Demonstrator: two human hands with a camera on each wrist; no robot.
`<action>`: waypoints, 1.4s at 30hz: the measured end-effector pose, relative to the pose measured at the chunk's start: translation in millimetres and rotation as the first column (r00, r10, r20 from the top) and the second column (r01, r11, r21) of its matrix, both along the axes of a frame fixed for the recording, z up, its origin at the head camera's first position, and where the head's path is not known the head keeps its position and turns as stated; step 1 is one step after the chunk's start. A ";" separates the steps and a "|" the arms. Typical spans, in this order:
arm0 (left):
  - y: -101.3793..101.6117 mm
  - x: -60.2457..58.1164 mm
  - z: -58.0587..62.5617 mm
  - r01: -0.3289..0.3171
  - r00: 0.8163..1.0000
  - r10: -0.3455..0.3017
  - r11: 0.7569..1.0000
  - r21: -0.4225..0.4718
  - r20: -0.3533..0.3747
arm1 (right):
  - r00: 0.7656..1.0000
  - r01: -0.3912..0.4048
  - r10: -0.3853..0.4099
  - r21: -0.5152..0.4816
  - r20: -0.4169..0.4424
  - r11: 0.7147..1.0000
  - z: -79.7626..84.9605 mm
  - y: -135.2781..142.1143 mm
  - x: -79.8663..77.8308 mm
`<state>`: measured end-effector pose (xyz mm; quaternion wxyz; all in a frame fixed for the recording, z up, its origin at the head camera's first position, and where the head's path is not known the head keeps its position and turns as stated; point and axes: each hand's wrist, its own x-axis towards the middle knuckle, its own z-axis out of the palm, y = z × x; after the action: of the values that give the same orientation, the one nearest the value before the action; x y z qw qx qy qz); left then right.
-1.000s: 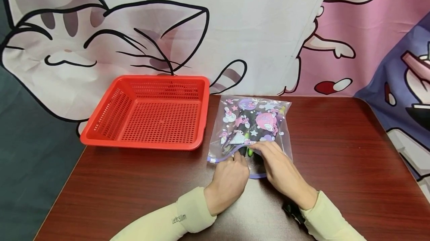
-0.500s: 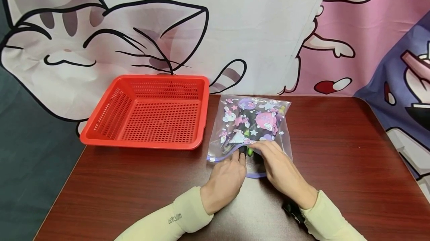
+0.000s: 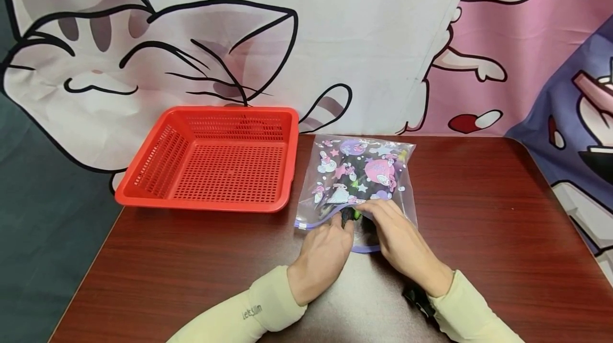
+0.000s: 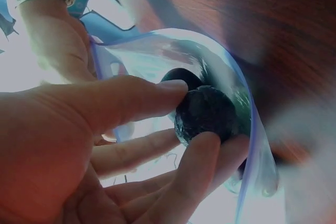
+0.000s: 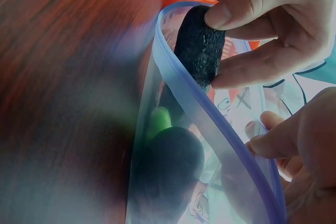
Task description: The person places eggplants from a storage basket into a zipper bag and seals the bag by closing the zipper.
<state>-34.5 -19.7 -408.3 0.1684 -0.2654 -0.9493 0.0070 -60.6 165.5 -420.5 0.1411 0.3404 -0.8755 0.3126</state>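
Observation:
A clear zip bag [image 3: 351, 173] with pink and purple cartoon prints lies on the table, its purple-edged mouth [image 5: 210, 103] gaping toward me. My left hand [image 3: 322, 252] reaches into the mouth and pinches a dark, rough-skinned, elongated thing [image 5: 199, 45] between thumb and fingers; its rounded end [image 4: 207, 114] faces out in the left wrist view. My right hand [image 3: 402, 242] pinches the bag's upper edge and holds it raised. Deeper inside lie a smooth dark rounded thing [image 5: 170, 171] and a bright green piece [image 5: 159, 120]. The print partly hides the contents.
A red perforated plastic basket [image 3: 227, 173] stands left of the bag, with nothing in it. Behind the brown wooden table [image 3: 493, 210] hangs a cartoon-printed cloth [image 3: 383, 40]. A black device [image 3: 417, 300] is strapped at my right wrist.
My left hand has drawn slightly back and left, and its fingers have opened around the dark thing's end. The green piece has shifted inside the bag. My right hand has stayed put.

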 end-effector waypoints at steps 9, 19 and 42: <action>3.6 -1.5 0.5 -0.007 0.999 0.006 1.000 -0.012 -0.033 | 1.000 0.003 -0.003 0.003 0.003 1.000 -0.4 1.4 -0.4; 10.7 -7.1 -1.8 -0.030 0.997 0.027 0.999 -0.033 -0.071 | 1.000 -0.002 0.002 -0.004 -0.028 1.000 -1.1 1.8 -0.1; 17.5 -8.2 -12.1 -0.055 0.998 0.055 0.998 -0.039 0.003 | 0.999 -0.012 0.012 -0.003 -0.031 1.000 0.4 1.3 -0.3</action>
<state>-42.7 -2.2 -420.4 0.1610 -0.2426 -0.9562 0.0293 -61.0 166.7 -420.0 0.1533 0.3501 -0.8707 0.3096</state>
